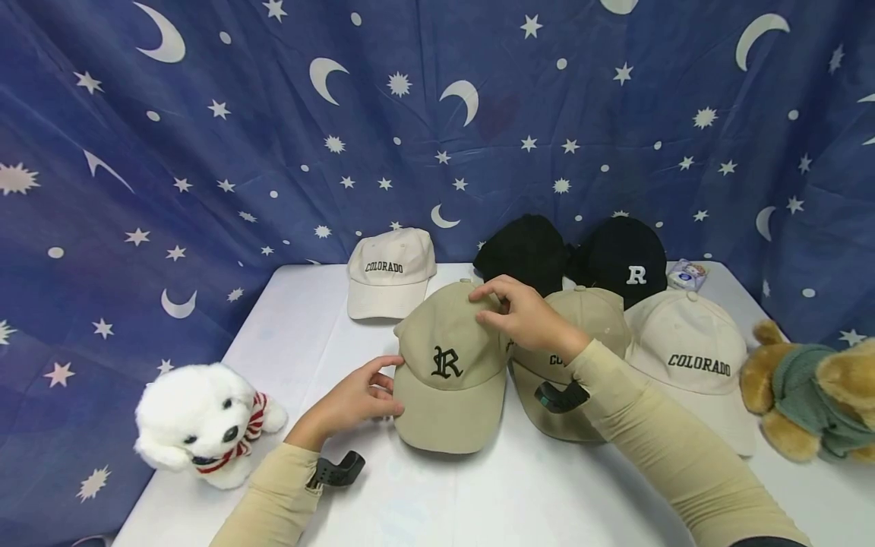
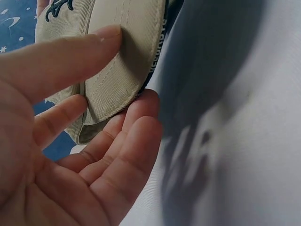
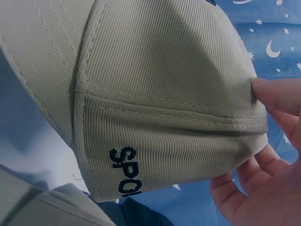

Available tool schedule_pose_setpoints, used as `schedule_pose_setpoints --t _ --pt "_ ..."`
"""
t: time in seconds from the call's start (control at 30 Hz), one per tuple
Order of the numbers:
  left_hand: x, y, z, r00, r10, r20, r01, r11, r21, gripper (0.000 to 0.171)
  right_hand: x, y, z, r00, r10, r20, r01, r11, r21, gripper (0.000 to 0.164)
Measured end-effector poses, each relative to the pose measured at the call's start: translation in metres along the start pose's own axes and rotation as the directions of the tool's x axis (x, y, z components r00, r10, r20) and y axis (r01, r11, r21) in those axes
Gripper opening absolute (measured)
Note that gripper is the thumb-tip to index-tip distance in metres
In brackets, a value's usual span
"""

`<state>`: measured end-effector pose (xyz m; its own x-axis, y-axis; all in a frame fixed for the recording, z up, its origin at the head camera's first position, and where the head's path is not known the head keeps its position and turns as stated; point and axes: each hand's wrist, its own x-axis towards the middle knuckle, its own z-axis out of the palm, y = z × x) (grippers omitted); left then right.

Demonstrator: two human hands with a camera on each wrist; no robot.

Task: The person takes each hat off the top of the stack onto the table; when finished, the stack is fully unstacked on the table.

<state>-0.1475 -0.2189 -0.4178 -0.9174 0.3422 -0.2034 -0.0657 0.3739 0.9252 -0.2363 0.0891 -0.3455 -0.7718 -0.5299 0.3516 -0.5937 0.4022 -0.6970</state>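
Between both hands is a khaki baseball cap (image 1: 451,422) with a dark embroidered R on its front, brim toward me. My left hand (image 1: 355,399) holds the brim's left side; the left wrist view has the thumb (image 2: 101,42) on top and fingertips (image 2: 143,106) at the edge below. At the upper right of the crown, my right hand (image 1: 529,315) pinches the fabric between thumb (image 3: 277,92) and fingers. Dark lettering shows on the cap's side (image 3: 164,155) in the right wrist view. Just right, another khaki cap (image 1: 554,414) lies partly covered by the right forearm.
A cream COLORADO cap (image 1: 386,300) stands at the back left of the white table (image 1: 424,501). Two black caps (image 1: 522,254) sit behind, with a small packet (image 1: 687,275) beside them. Another cream cap (image 1: 707,342) is at right. A white plush dog (image 1: 198,410) and a brown plush toy (image 1: 769,380) flank the table.
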Motion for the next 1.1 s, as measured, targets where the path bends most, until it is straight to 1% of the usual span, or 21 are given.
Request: schedule_pose_setpoints --t 0.17,0.27,0.47,0.67,0.87,1.1 --pt "-0.001 -0.003 0.001 1.000 -0.016 0.006 0.016 1.000 0.004 0.078 -0.001 0.003 0.004 1.000 -0.001 0.001 0.001 1.000 -0.002 0.023" --pt "-0.003 -0.005 0.003 0.999 -0.026 0.021 0.026 1.000 0.000 0.077 -0.003 0.005 0.007 1.000 0.004 0.010 -0.004 1.000 0.003 0.023" --pt "-0.005 -0.009 0.006 0.999 -0.029 0.041 0.028 1.000 0.010 0.075 -0.006 0.006 0.012 0.999 0.031 0.033 -0.032 0.999 0.011 0.023" --pt "-0.006 -0.008 0.007 0.999 -0.009 0.036 0.008 0.999 0.032 0.074 -0.006 0.010 0.014 0.998 0.055 0.031 -0.056 0.998 0.017 0.023" --pt "-0.006 -0.008 0.009 0.999 0.015 0.031 -0.016 0.999 0.031 0.074 -0.007 0.017 0.018 0.998 0.056 0.021 -0.056 0.998 0.030 0.026" --pt "-0.006 -0.011 0.010 1.000 0.019 0.023 -0.021 0.998 0.065 0.072 -0.009 0.022 0.020 0.997 0.071 0.019 -0.072 0.997 0.026 0.029"
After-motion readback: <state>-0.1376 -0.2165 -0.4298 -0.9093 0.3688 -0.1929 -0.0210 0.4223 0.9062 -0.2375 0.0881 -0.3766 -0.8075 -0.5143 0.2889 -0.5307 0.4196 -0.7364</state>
